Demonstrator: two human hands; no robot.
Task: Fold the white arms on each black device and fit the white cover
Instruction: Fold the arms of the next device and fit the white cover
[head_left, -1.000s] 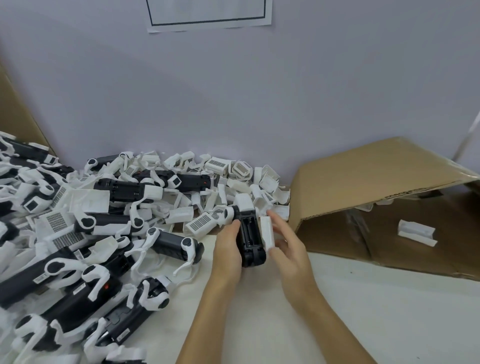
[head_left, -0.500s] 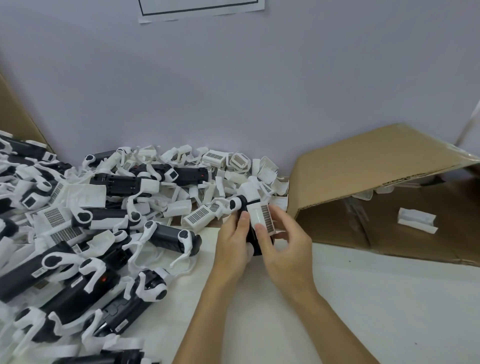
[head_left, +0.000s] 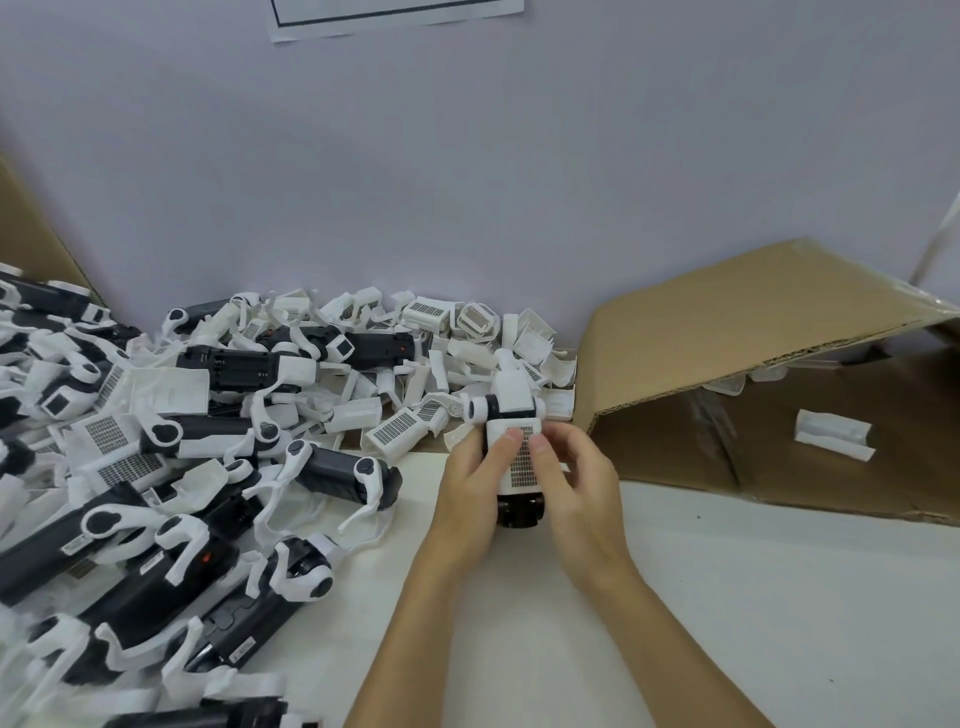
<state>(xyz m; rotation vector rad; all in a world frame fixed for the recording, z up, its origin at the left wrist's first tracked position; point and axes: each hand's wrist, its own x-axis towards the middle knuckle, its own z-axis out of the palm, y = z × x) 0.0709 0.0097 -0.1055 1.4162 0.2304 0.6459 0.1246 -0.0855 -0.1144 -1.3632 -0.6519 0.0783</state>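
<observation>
Since a second ago, we see the white cover (head_left: 517, 457) has gone from the right hand's fingers, beside the open black underside, onto the black device (head_left: 515, 470), where it now sits flat with its printed grid label facing up.

The device is a blocky matte black body, its rounded dark end (head_left: 519, 512) poking out toward us below the cover. The cover is smooth white plastic, roughly rectangular, with a fine dotted label patch. At the far end, folded white arms with round black-centred hubs (head_left: 480, 408) lie tucked against the body. It is held just above the pale tabletop (head_left: 727, 597), at the near edge of the heap.

Our left hand (head_left: 467, 499) curls round the device's left side, thumb laid across the cover's top. Our right hand (head_left: 582, 488) wraps the right side, its thumb (head_left: 543, 449) pressing on the label beside the left thumb. Both hands are closed snugly on the piece; the fingers underneath are hidden.

To the left sprawls a pile of black devices (head_left: 218, 493) with curved white arms still splayed, mixed with loose white covers (head_left: 395, 431). To the right lies a brown corrugated cardboard box (head_left: 753, 332) tipped on its side, a single white part (head_left: 834, 434) inside it. A smooth pale wall (head_left: 467, 182) stands behind, with a sheet of paper (head_left: 395, 15) stuck on it.
</observation>
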